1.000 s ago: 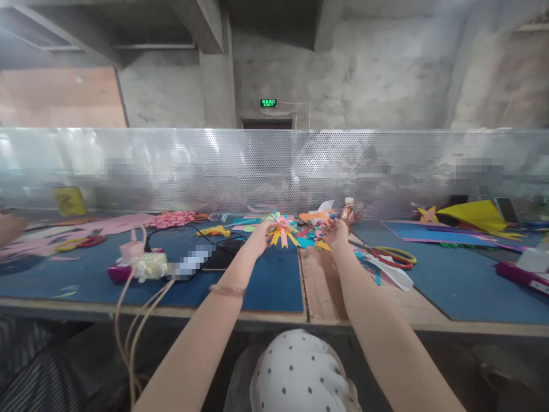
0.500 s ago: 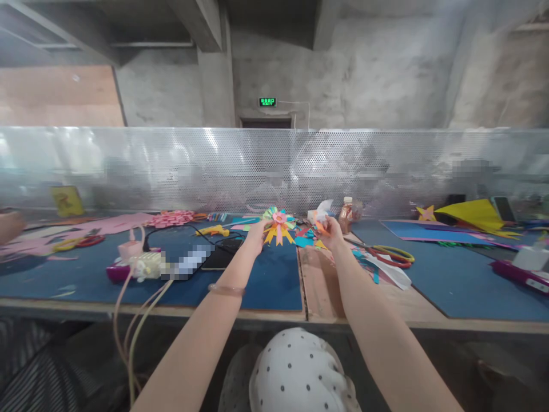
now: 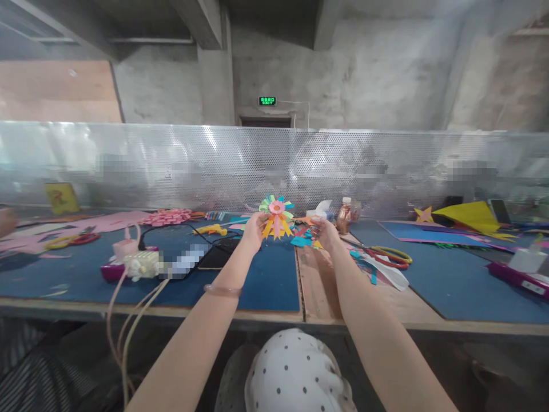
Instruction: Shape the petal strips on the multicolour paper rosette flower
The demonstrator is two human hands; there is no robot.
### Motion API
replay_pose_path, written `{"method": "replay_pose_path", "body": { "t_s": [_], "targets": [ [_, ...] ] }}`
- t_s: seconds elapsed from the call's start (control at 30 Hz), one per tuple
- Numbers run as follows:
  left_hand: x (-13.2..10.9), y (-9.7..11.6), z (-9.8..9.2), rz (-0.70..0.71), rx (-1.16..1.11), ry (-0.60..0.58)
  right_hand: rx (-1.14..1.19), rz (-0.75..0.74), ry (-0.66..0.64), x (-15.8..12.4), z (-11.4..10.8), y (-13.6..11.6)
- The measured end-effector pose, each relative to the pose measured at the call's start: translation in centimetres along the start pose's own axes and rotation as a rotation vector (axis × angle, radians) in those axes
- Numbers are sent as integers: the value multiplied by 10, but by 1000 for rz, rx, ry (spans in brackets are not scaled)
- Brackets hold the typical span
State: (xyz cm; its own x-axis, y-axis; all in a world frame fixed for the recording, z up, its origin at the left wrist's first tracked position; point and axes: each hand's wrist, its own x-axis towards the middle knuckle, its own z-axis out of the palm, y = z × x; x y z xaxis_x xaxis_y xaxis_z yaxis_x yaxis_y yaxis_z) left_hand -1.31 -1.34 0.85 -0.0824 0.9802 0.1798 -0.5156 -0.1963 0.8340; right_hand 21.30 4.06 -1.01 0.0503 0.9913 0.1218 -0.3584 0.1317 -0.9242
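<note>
My left hand [image 3: 256, 230] is closed on the left edge of a paper rosette [image 3: 277, 209]. The rosette has a pink flower centre, green and blue petals, and yellow, pink and orange tails hanging below. It is held upright above the blue mat. My right hand [image 3: 325, 231] is over the scraps on the right, its fingers apart and partly hidden by the back of the hand. Just left of its fingertips are blue paper scraps [image 3: 302, 239] and some orange paper. Behind it, white paper [image 3: 322, 208] stands up near a bottle [image 3: 344, 216].
Scissors [image 3: 389, 256] with red and yellow handles lie right of my right hand. On the left are a yellow glue gun [image 3: 210, 229], pink paper strips [image 3: 166, 217], a power strip [image 3: 114, 271] with cables and another pair of scissors [image 3: 72, 240]. A perforated metal screen [image 3: 189, 166] runs along the back.
The rosette has risen slightly and turned to face me more, still in my left hand. My right hand held orange paper up before; its fingers now look free of it and lower.
</note>
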Motion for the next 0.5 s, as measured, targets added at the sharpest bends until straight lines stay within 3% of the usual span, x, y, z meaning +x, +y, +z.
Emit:
{"method": "replay_pose_path", "body": {
  "t_s": [0.27,0.5],
  "targets": [
    [-9,7,2,3,-60,-5,-116,189,-120,-16,7,0],
    [-12,8,6,-8,-65,-21,-199,384,-305,-30,16,0]
  ]
}}
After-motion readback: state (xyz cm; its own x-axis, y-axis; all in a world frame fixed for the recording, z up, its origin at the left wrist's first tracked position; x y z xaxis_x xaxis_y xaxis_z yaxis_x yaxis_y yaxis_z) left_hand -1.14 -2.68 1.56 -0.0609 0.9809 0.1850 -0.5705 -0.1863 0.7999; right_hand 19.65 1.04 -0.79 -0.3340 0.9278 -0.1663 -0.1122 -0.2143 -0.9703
